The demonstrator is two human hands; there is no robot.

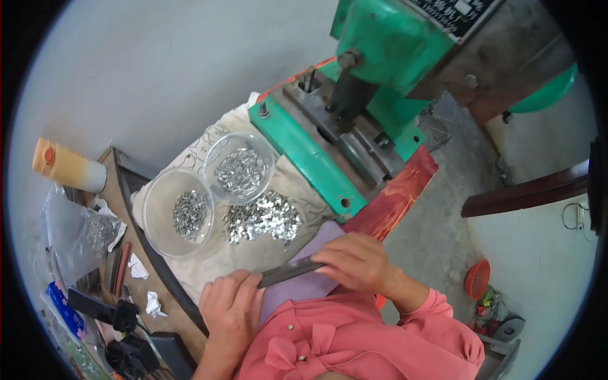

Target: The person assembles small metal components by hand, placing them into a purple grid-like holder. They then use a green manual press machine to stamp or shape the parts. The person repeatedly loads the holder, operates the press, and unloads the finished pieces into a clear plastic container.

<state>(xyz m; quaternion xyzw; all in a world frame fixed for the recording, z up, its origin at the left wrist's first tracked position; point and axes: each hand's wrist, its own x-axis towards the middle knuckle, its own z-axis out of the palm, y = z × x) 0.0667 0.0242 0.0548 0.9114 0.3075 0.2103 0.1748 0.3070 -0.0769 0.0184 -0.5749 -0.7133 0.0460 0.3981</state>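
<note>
Between my two hands is a dark grey flat bar [288,272], tilted slightly up to the right over a purple ribbed cloth [304,297] on my lap. My left hand [231,304] is closed on its left end, and my right hand [358,263] grips the right end. Whether the bar is metal or stone I cannot tell. Just beyond it lies a loose pile of small shiny metal pieces [266,218] on a cream cloth [196,272]. Two clear round plastic tubs, the left tub [155,218] and the farther tub [218,149], hold more small silvery parts.
A green press machine [392,50] stands on its green base [304,152] at the back right, over a red patterned board [399,190]. On the left, a wooden table [117,171] carries a yellow-and-white bottle [69,166], plastic bags and tools. A red bowl [477,278] is at the far right.
</note>
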